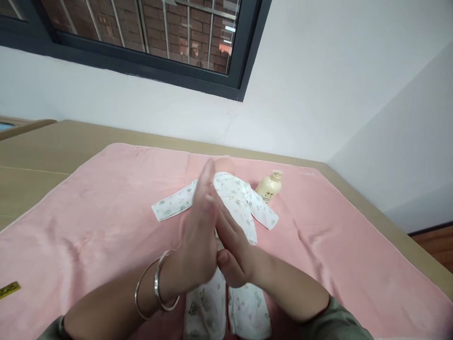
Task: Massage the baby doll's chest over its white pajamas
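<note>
My left hand (200,236), with two silver bangles on its wrist, meets my right hand (237,250) palm to palm in mid-air. The fingers of both are stretched out, and nothing shows between them. Beneath them lies a white long-sleeved baby top (233,193) with a small print, sleeves spread to the sides. Matching baby trousers (249,309) extend toward me below my wrists. At the neck of the top is a round pinkish shape (225,165), partly hidden by my fingers. A cream bottle (269,186) stands tilted beside the right-hand sleeve.
A pink blanket (116,203) with some wrinkles covers most of the wooden surface (71,137). A yellow-and-black strip (10,289) lies at the far left. Behind are a white wall (293,108) and a dark-framed window (148,66).
</note>
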Action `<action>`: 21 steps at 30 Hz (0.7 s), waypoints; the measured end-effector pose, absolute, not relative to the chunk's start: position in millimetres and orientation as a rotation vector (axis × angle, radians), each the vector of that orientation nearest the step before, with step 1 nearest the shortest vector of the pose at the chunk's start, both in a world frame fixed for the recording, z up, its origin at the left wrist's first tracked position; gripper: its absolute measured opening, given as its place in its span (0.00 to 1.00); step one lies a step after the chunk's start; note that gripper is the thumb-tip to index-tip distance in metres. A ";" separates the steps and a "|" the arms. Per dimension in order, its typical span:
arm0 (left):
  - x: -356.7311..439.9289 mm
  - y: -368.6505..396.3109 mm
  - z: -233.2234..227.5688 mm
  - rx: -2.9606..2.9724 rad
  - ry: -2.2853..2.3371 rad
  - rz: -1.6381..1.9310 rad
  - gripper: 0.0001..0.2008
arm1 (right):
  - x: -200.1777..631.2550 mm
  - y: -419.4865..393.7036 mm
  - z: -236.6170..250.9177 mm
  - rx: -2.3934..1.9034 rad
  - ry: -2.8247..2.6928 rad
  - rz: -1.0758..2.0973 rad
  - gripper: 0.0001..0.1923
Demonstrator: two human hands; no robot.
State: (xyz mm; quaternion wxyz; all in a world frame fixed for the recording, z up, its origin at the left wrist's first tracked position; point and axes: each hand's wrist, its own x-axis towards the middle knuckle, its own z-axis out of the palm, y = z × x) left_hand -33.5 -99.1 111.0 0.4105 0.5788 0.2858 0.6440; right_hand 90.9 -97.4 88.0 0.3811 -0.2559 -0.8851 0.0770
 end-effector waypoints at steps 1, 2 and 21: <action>-36.5 -88.5 112.3 1.416 0.737 1.683 0.28 | 92.7 -92.4 89.0 -0.579 -2.230 0.187 0.36; -38.7 -76.4 113.2 1.389 0.747 1.722 0.28 | 95.3 -85.3 89.5 -0.552 -2.180 0.171 0.31; -10.2 44.3 -12.9 1.918 1.180 1.441 0.21 | 131.2 15.8 37.0 -1.389 -2.314 0.228 0.25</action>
